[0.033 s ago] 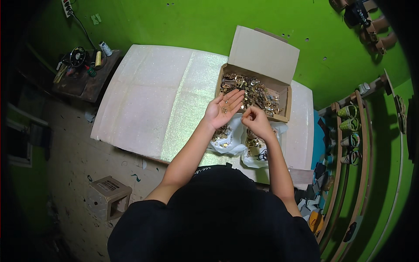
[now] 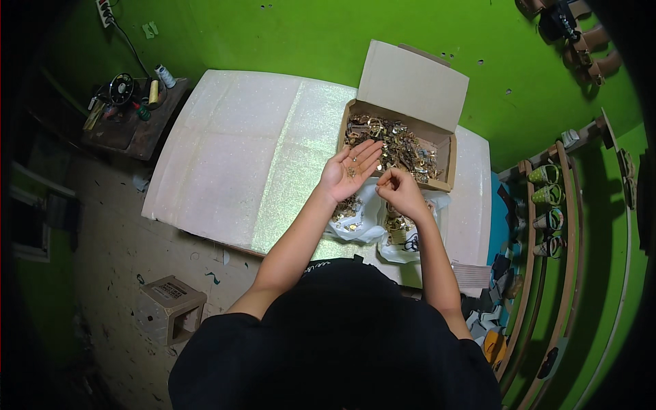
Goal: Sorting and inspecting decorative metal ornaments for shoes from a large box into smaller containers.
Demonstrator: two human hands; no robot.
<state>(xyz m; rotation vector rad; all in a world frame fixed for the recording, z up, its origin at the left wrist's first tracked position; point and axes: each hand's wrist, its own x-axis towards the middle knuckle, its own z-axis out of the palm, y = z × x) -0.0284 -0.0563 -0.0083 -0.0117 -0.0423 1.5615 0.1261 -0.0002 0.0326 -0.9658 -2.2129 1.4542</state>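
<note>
My left hand [image 2: 347, 171] is turned palm up with its fingers stretched out, in front of the open cardboard box [image 2: 447, 159]. Several tiny gold-coloured metal pieces [image 2: 351, 171] lie on its palm. To the right of it, my right hand [image 2: 402, 192] is closed in a pinch. Whatever its fingertips hold, if anything, is too small to make out. Many mixed metal buckles and fittings [image 2: 396, 143] fill the box. Below the hands are two white plastic bags [image 2: 372, 234], with more small metal pieces showing in their openings, partly hidden by my forearms.
A pale glittery sheet covers the table [image 2: 212, 157]. A small dark side table [image 2: 133, 140] with thread spools stands at the left. On the floor sits a brown box-shaped stool [image 2: 171, 307]. Wooden racks with sandals [image 2: 547, 195] line the right wall.
My right hand has shifted very slightly toward the left. My left hand and the pieces on it look unchanged.
</note>
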